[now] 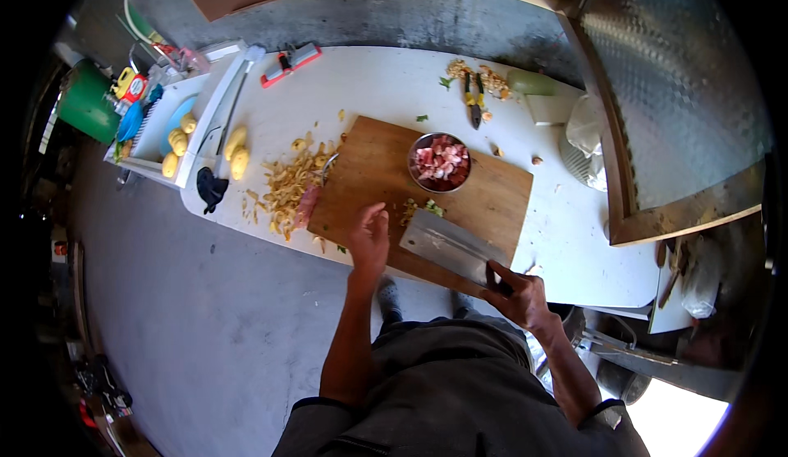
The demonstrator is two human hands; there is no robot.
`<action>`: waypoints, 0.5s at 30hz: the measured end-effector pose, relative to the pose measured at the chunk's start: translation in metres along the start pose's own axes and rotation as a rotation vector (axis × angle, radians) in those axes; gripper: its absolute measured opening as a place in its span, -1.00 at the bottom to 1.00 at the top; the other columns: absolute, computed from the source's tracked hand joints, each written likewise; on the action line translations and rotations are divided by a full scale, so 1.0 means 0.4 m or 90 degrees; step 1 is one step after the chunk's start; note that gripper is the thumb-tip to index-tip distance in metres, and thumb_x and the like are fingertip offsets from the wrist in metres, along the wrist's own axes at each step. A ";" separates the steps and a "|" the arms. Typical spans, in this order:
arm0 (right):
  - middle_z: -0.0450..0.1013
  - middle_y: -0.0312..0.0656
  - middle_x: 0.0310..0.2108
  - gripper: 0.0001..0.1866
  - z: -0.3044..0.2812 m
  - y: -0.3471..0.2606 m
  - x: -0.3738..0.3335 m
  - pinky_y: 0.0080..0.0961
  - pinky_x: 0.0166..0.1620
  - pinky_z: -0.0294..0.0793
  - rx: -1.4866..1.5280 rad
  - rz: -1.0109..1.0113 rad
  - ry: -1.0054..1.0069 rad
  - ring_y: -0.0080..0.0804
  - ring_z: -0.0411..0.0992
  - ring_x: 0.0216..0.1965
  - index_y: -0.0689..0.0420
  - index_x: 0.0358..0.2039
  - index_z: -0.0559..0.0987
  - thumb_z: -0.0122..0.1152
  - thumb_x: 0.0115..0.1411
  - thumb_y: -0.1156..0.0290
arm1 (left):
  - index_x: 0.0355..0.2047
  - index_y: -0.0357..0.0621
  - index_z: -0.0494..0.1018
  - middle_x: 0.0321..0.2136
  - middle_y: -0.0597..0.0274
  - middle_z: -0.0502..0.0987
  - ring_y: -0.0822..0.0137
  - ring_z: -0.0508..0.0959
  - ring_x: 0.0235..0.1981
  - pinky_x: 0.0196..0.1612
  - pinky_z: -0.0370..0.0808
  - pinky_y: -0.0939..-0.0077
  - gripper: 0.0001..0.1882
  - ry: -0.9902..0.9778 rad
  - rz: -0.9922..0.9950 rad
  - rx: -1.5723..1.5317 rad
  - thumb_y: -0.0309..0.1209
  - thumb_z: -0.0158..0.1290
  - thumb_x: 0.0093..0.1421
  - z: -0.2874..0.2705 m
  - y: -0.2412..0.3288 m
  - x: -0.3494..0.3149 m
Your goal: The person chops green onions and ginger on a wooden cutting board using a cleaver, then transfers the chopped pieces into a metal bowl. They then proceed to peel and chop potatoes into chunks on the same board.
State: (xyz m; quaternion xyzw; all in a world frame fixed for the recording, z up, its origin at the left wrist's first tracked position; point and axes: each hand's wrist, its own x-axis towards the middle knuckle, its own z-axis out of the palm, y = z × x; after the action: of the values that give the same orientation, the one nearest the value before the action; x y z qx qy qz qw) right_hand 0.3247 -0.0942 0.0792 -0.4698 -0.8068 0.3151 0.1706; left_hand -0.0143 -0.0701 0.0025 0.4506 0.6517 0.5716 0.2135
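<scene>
My right hand [519, 297] grips the handle of a wide cleaver [447, 248], its blade flat over the near edge of a wooden cutting board [369, 161]. Chopped pale and green bits [431, 207] lie just beyond the blade. Over the board's near left part is my left hand [371, 237], with loosely bent fingers and nothing visible in it. A metal bowl [413, 176] of cut pink and red meat [442, 160] stands on the board's far part. Beside the board's left edge lies a long pinkish thing [308, 206] whose kind I cannot make out.
Peelings [283, 186] are heaped on the white table [361, 71] left of the board. Peeled potatoes [236, 153] lie near the sink [156, 120]. Yellow-handled pliers [474, 102] rest among scraps at the back. A framed glass pane [681, 87] juts over the table's right side.
</scene>
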 end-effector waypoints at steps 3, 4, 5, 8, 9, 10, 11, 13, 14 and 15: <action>0.70 -0.05 -0.39 -0.32 0.021 0.014 0.014 -0.35 -0.29 0.70 -0.021 -0.033 0.032 -0.19 0.71 -0.42 0.24 0.23 0.62 0.64 0.11 0.30 | -0.15 -0.29 0.66 -0.25 0.07 0.68 0.25 0.67 -0.23 -0.11 0.56 0.39 -0.87 -0.038 0.023 0.060 -0.48 0.22 0.38 -0.012 0.055 0.009; 0.70 -0.04 -0.39 -0.32 0.020 0.014 0.014 -0.35 -0.28 0.70 -0.022 -0.030 0.027 -0.19 0.71 -0.41 0.24 0.22 0.62 0.64 0.11 0.30 | -0.25 -0.32 0.64 -0.34 0.06 0.66 0.19 0.66 -0.29 -0.16 0.55 0.38 -0.91 -0.023 0.055 0.054 -0.51 0.26 0.32 -0.001 0.056 0.006; 0.70 -0.04 -0.39 -0.33 0.022 0.013 0.019 -0.34 -0.28 0.70 -0.021 -0.030 0.021 -0.19 0.72 -0.41 0.23 0.22 0.62 0.64 0.12 0.30 | -0.26 -0.31 0.64 -0.34 0.06 0.66 0.18 0.66 -0.30 -0.17 0.55 0.38 -0.91 -0.050 0.065 0.035 -0.51 0.27 0.31 0.003 0.063 0.003; 0.70 -0.04 -0.38 -0.35 0.031 0.013 0.022 -0.33 -0.28 0.70 -0.034 -0.027 0.009 -0.19 0.72 -0.39 0.22 0.22 0.63 0.63 0.13 0.29 | -0.29 -0.30 0.63 -0.36 0.05 0.64 0.12 0.64 -0.32 -0.20 0.54 0.34 -0.91 -0.108 0.088 0.009 -0.53 0.29 0.26 0.011 0.093 -0.014; 0.70 -0.04 -0.38 -0.35 0.033 0.013 0.023 -0.32 -0.28 0.70 -0.041 -0.025 0.007 -0.19 0.72 -0.39 0.21 0.22 0.63 0.62 0.13 0.29 | -0.30 -0.29 0.63 -0.36 0.05 0.63 0.10 0.63 -0.33 -0.21 0.53 0.32 -0.91 -0.113 0.092 0.019 -0.53 0.30 0.25 0.013 0.102 -0.021; 0.69 -0.04 -0.39 -0.36 0.029 0.012 0.023 -0.32 -0.28 0.69 -0.042 -0.027 0.010 -0.19 0.71 -0.39 0.20 0.21 0.63 0.62 0.13 0.29 | -0.31 -0.29 0.62 -0.36 0.04 0.63 0.08 0.62 -0.34 -0.22 0.53 0.30 -0.91 -0.118 0.096 0.028 -0.53 0.31 0.23 0.014 0.108 -0.025; 0.69 -0.05 -0.39 -0.37 0.027 0.008 0.018 -0.32 -0.28 0.69 -0.041 -0.028 0.013 -0.19 0.71 -0.40 0.19 0.20 0.64 0.62 0.13 0.29 | -0.31 -0.27 0.63 -0.36 0.05 0.62 0.06 0.61 -0.32 -0.21 0.52 0.26 -0.91 -0.118 0.105 0.042 -0.53 0.32 0.21 0.011 0.110 -0.032; 0.68 -0.06 -0.41 -0.38 0.027 0.012 0.018 -0.31 -0.29 0.68 -0.039 -0.050 0.013 -0.17 0.70 -0.40 0.18 0.19 0.64 0.62 0.12 0.30 | -0.33 -0.24 0.63 -0.35 0.05 0.62 0.02 0.59 -0.28 -0.18 0.50 0.19 -0.90 -0.119 0.124 0.069 -0.53 0.34 0.17 0.011 0.112 -0.040; 0.67 -0.07 -0.41 -0.38 0.030 0.018 0.017 -0.30 -0.29 0.68 -0.039 -0.070 0.010 -0.16 0.69 -0.41 0.18 0.19 0.64 0.62 0.12 0.30 | -0.33 -0.22 0.64 -0.32 0.06 0.62 0.01 0.58 -0.24 -0.15 0.50 0.16 -0.88 -0.158 0.142 0.083 -0.51 0.35 0.14 0.016 0.119 -0.040; 0.66 -0.07 -0.42 -0.38 0.031 0.020 0.016 -0.29 -0.30 0.67 -0.038 -0.090 0.007 -0.15 0.69 -0.42 0.18 0.18 0.64 0.61 0.12 0.31 | -0.32 -0.20 0.64 -0.30 0.07 0.63 0.01 0.57 -0.20 -0.11 0.49 0.13 -0.86 -0.197 0.159 0.096 -0.49 0.36 0.12 0.025 0.130 -0.043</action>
State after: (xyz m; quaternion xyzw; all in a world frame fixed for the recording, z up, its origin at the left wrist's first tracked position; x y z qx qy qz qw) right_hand 0.3197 -0.0901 0.0643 -0.4187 -0.8459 0.2753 0.1825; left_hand 0.0201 -0.0819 0.0445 0.6251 0.5912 0.4671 0.2037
